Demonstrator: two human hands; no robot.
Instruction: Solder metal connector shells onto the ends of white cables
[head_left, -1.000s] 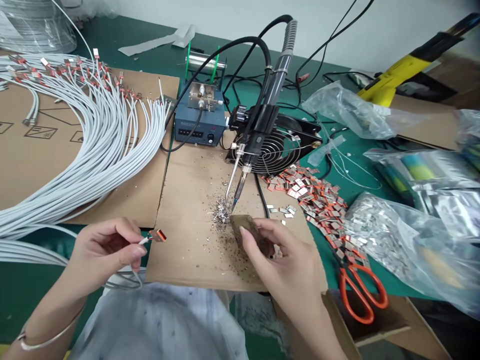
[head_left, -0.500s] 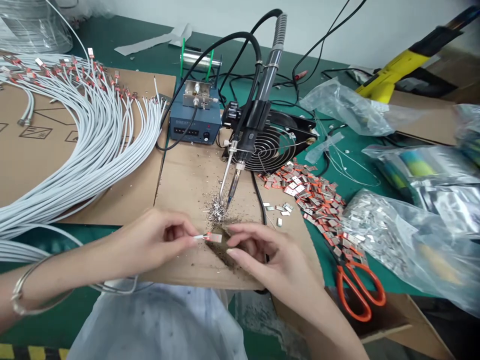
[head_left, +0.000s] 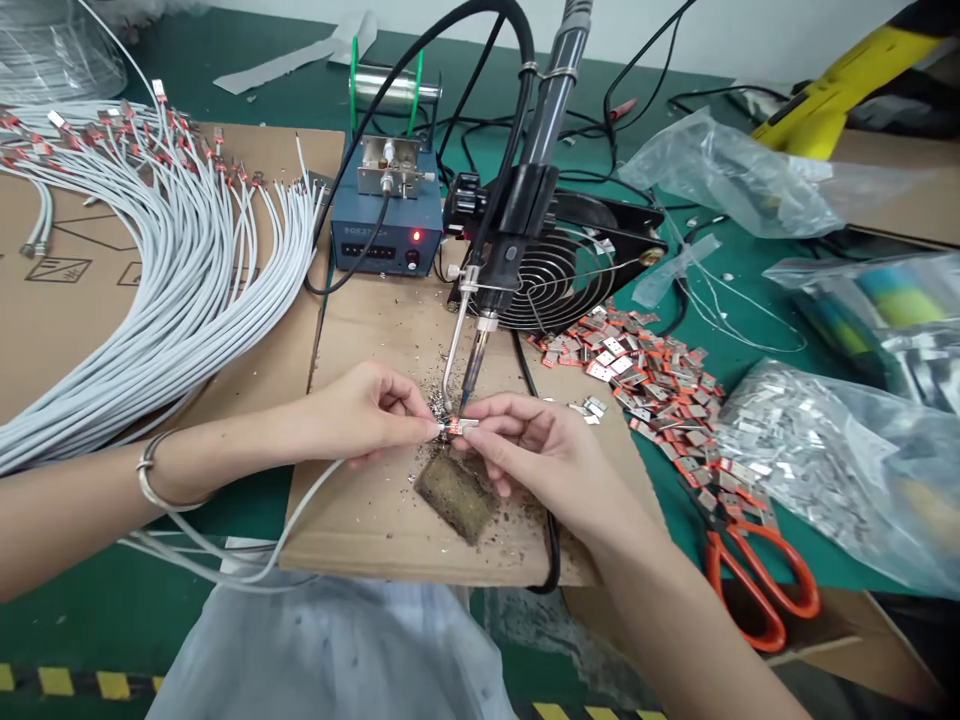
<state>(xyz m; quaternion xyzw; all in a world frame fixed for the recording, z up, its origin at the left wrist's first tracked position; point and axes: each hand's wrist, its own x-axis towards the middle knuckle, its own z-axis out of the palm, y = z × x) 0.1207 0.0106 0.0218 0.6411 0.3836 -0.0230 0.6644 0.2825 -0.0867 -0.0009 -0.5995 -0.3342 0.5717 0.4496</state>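
Observation:
My left hand (head_left: 386, 415) pinches a white cable (head_left: 307, 515) close to its end, where a small red-and-silver connector (head_left: 454, 427) sits. The connector's silver end is pinched between the thumb and forefinger of my right hand (head_left: 525, 435). Just above the connector is the tip of a mounted soldering iron (head_left: 474, 365), with a thin curved solder feed tube (head_left: 450, 365) beside it. Whether the tip touches the connector I cannot tell. A worn brown sponge (head_left: 456, 495) lies on the cardboard below my hands.
A blue solder feeder (head_left: 386, 225) with a lit red lamp carries a solder spool (head_left: 386, 88). A black fan (head_left: 555, 275) stands behind the iron. Bundled white cables (head_left: 217, 300) lie left; a connector pile (head_left: 667, 385), bagged metal pieces (head_left: 795, 440) and orange-handled scissors (head_left: 757, 580) lie right.
Both hands have moved forward, bringing the connector to the iron tip. My right fingers have closed on the connector. The feeder's red lamp has lit, and the sponge is now uncovered.

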